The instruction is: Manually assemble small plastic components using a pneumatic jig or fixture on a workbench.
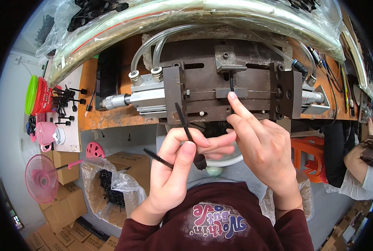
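Note:
My left hand (174,167) is closed around two black mascara wands. One wand (181,115) stands up between thumb and fingers, bristles upward and its dark cap end below. A second wand (157,157) sticks out to the left from behind the thumb. At the metal fixture, my right hand (264,146) presses its index fingertip against another black mascara wand (231,81), its middle finger bent close to the lower end. That wand lies across a small grey block (222,93) beneath a bolted steel bracket (230,60). My right thumb is hidden.
Pneumatic cylinders (149,98) with clear hoses (142,52) flank the fixture on a wooden bench (90,119). Loose wands (65,100) lie left beside a pink cup (46,133). A pink fan (42,178), lined boxes (136,167), an orange stool (307,152) and another person (362,175) surround me.

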### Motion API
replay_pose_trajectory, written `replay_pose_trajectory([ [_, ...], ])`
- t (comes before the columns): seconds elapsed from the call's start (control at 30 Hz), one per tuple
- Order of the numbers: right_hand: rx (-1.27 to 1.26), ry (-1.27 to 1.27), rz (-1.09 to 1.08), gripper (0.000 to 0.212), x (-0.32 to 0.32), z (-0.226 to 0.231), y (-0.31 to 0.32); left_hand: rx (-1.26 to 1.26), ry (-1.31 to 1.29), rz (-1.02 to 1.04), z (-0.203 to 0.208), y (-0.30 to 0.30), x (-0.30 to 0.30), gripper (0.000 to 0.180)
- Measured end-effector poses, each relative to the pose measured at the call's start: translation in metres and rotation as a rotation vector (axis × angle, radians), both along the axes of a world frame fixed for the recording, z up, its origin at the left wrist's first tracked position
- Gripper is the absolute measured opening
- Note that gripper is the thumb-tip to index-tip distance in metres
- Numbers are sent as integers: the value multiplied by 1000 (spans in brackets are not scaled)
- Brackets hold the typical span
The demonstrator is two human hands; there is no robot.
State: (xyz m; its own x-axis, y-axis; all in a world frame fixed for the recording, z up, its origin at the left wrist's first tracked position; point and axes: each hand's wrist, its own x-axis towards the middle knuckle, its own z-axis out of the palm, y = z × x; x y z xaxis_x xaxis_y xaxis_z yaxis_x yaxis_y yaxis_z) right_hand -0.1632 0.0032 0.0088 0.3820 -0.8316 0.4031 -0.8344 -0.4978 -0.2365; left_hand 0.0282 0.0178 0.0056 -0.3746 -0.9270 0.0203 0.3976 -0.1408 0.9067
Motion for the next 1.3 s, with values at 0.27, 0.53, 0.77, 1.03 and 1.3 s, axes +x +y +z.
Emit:
replay_pose_trajectory([
  [0.27, -43, -9, 26, 26, -4, 0, 1, -82, -67, 7, 1, -1, 1, 21],
  [0.53, -39, -393, 298, 28, 8, 12, 26, 53, -36, -10, 2, 2, -11, 19],
  [0.77, 32, -466, 151, 27, 1, 4, 23, 5, -209, 130, -5, 7, -16, 32],
  [1.03, -55, -146, 45, 20, -2, -12, -1, 190, -96, -73, 4, 4, 2, 36],
  [1.3, -6, -36, -33, 26, 4, 0, -1, 301, 29, -50, 17, 6, 0, 75],
])
